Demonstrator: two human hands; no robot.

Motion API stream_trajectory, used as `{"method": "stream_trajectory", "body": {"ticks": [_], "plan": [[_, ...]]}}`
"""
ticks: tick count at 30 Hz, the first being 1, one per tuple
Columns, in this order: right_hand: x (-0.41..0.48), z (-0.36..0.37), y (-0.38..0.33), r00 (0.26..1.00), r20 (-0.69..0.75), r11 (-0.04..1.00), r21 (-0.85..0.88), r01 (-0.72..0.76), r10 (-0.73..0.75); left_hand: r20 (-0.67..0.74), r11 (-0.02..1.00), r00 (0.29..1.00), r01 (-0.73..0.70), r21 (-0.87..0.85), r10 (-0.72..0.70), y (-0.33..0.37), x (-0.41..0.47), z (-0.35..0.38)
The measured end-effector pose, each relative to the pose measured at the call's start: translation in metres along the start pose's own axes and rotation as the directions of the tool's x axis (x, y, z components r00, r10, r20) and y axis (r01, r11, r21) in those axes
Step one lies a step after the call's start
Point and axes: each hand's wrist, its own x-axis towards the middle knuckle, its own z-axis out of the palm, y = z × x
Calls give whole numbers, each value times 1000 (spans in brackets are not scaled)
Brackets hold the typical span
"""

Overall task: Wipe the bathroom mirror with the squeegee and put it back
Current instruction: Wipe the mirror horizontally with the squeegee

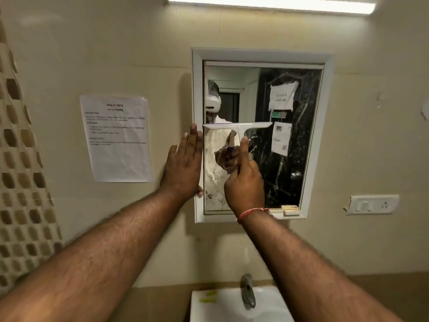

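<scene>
R grip = my right grip [243, 182], clamped round the squeegee [236, 126] handle, index finger straight up along the stem. Squeegee is a white plastic T; its thin blade is level, on the mirror [287, 159] glass at abt mid-height, left half. My left grip [183, 168] is flat, fingers straight and together, pressing on the left side of the white frame [197, 89], just beside the blade's left end. It holds nothing. Red thread [253, 211] sits round my R wrist.

Mirror is rectangular, set back in the frame, glass streaky w/ whitish smears. The reflection shows a dark marbled door w/ papers stuck on it. Small pale boxes [290, 209] sit on the bottom ledge at the right corner, below the blade's level.

Around: creased printed sheet [117, 138] taped to the smooth beige wall left of the frame. Mosaic tile strip [18, 159] far left, brown and cream squares. White switch plate [372, 204] right of the frame. Tube light [271, 3] on above. White sink [222, 305] w/ a dull metal tap [248, 293] below, between my forearms.
</scene>
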Motion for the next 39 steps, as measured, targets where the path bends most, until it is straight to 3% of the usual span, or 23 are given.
{"method": "stream_trajectory", "body": {"ticks": [39], "plan": [[-133,44,64,972,86,974,-77,-214,221,87,996,993,-79,-34,82,1,-66,79]]}}
